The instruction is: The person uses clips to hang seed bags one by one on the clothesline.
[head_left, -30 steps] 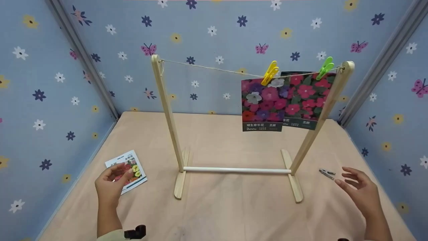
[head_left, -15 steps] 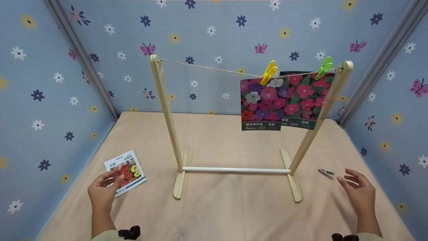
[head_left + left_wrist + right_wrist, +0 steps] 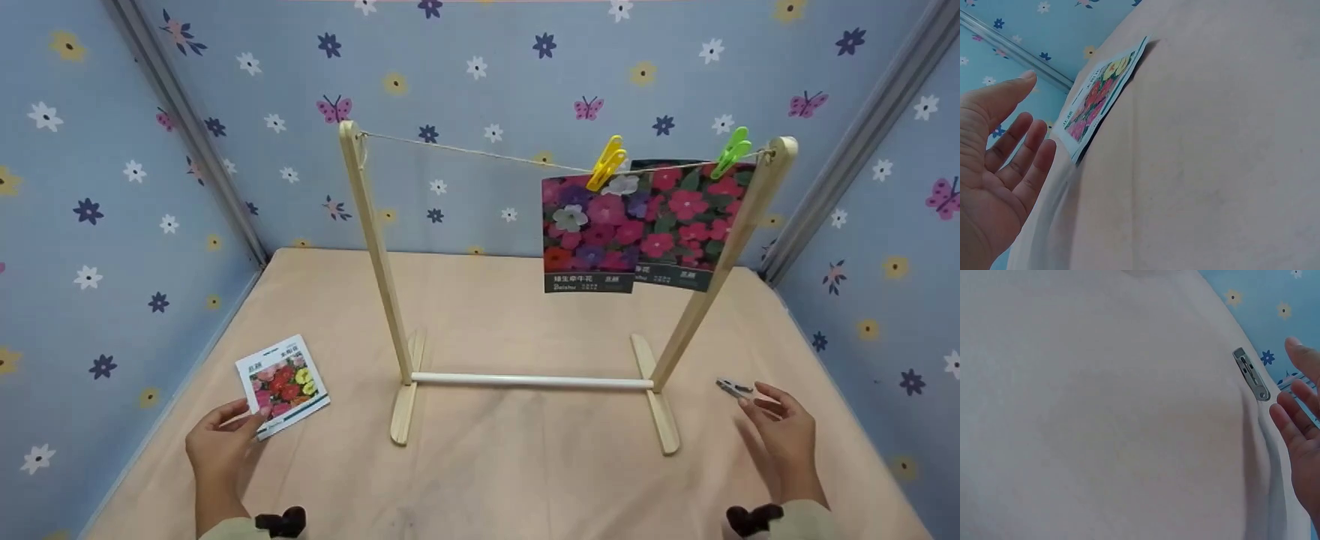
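My left hand [image 3: 220,441] is at the near left corner of a white seed packet [image 3: 283,386] with red and yellow flowers on its front. In the left wrist view the packet [image 3: 1098,98] lies on the table, and my loosely bent fingers hold nothing, a small gap from it. On the right, a small grey clothespin [image 3: 733,388] lies flat. Close beside it is my right hand [image 3: 784,431], thumb and fingers apart. From the right wrist, the clothespin [image 3: 1251,374] shows beyond my fingertips [image 3: 1276,410], with none of them round it.
Between my hands stands a wooden rack with a white crossbar [image 3: 532,381] and a string [image 3: 465,151] across its top. A yellow clothespin [image 3: 606,163] and a green clothespin [image 3: 731,154] hold two flower packets [image 3: 592,232] on its right half. Patterned walls surround the table.
My left hand has drawn left and toward me, uncovering more of the packet. My right hand has shifted left, nearer to the grey clothespin. The hanging packets stay put.
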Demonstrator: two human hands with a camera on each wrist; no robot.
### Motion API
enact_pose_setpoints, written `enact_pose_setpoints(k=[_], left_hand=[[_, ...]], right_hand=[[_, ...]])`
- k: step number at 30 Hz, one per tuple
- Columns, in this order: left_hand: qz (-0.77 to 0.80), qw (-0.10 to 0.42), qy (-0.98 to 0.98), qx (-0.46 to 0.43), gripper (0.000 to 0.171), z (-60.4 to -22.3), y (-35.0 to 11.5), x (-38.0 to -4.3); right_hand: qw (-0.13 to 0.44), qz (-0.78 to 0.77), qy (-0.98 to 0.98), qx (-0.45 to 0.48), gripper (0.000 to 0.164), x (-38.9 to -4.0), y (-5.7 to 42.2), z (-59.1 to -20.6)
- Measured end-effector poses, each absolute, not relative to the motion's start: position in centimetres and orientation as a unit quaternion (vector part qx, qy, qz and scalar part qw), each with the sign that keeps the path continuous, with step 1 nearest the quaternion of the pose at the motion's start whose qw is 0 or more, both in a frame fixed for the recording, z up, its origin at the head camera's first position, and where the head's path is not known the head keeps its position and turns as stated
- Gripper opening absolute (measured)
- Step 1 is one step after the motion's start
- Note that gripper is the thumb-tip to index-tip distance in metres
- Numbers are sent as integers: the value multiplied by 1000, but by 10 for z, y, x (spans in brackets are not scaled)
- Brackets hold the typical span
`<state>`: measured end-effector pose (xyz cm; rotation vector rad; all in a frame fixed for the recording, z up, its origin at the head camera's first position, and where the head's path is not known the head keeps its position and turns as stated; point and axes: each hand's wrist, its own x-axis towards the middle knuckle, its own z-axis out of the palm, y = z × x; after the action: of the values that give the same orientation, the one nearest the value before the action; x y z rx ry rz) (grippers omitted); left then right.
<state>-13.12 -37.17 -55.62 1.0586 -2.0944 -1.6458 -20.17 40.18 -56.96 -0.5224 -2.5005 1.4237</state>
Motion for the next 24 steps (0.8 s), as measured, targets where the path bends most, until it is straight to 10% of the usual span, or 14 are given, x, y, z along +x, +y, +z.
enact_pose_setpoints(k=[24], left_hand=[[-478, 60, -804, 348, 60, -577, -368, -139]], right_hand=[[50, 561, -797, -217, 73, -218, 389, -587]])
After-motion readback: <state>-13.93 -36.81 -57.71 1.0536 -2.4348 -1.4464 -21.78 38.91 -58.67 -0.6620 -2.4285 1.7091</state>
